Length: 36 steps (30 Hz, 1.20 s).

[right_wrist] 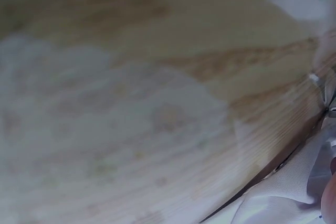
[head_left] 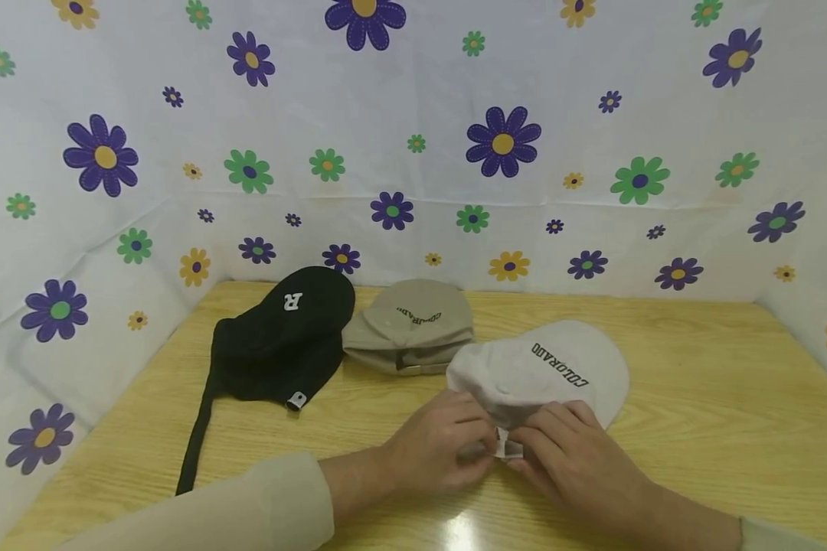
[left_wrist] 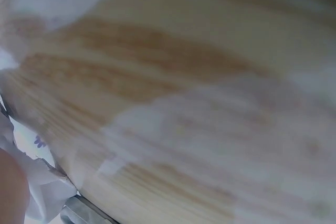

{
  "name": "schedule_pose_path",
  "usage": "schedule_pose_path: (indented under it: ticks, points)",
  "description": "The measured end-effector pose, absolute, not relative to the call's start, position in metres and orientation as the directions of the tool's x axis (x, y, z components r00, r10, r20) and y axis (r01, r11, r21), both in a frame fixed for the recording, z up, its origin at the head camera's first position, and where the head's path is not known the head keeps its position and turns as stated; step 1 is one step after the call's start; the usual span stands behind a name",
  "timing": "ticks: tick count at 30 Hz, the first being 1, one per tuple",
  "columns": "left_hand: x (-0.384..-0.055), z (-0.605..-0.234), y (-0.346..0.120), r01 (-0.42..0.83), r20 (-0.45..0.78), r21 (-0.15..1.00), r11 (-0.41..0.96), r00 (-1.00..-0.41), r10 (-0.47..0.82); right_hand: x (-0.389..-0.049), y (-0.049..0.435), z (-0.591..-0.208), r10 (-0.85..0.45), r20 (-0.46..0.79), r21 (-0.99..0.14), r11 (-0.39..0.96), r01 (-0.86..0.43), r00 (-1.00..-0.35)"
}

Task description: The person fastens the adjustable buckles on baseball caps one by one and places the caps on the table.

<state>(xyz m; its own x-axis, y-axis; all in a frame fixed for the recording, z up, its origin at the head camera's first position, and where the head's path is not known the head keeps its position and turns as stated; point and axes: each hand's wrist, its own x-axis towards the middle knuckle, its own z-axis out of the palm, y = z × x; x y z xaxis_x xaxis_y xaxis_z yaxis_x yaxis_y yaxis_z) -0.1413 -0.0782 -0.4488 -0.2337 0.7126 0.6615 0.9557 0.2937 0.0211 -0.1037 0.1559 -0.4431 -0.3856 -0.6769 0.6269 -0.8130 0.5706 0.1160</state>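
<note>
A white baseball cap (head_left: pixel 565 367) lettered COLORADO lies on the table, its brim toward the right and its back opening toward me. My left hand (head_left: pixel 441 444) pinches the left side of its back strap (head_left: pixel 512 448), and my right hand (head_left: pixel 579 451) pinches the right side, the fingertips close together. White cap fabric (left_wrist: pixel 44 187) and a metal buckle (left_wrist: pixel 86 211) show at the lower left of the left wrist view. In the right wrist view, white fabric (right_wrist: pixel 278 203) and a bit of fingertip fill the lower right corner. Curled fingers hide much of the strap.
A black cap (head_left: pixel 282 344) with a white R and a long dangling strap (head_left: pixel 196 444) lies at the left. Beside it sits a beige COLORADO cap (head_left: pixel 413 321). Flower-printed white cloth (head_left: pixel 413 99) hangs behind and beside the wooden table (head_left: pixel 724 413).
</note>
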Motion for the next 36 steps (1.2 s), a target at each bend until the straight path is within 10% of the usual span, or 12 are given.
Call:
schedule_pose_path:
  ticks: [36]
  points:
    - [-0.137, -0.456, -0.073, 0.964, 0.665, -0.005, 0.265, -0.195, 0.721, -0.106, 0.154, -0.451, -0.746, 0.574, 0.246, 0.550, -0.798, -0.337]
